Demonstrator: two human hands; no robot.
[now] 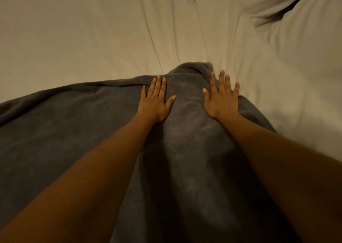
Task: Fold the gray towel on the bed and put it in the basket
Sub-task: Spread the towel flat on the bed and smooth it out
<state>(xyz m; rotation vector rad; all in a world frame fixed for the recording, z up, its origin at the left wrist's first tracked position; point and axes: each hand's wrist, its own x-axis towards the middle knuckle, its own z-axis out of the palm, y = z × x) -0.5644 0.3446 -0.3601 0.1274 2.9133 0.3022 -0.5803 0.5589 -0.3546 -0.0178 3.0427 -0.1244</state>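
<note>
The dark gray plush towel lies spread on the wrinkled cream bed sheet, its far edge bunched into a hump. The person's left hand and right hand both press flat on it, fingers straight and spread, gripping nothing. Pushing outward with flat palms could drag the soft pile and deepen the hump, leaving a crooked fold. The basket is out of view, and the towel's near and left edges are cut off by the frame.
</note>
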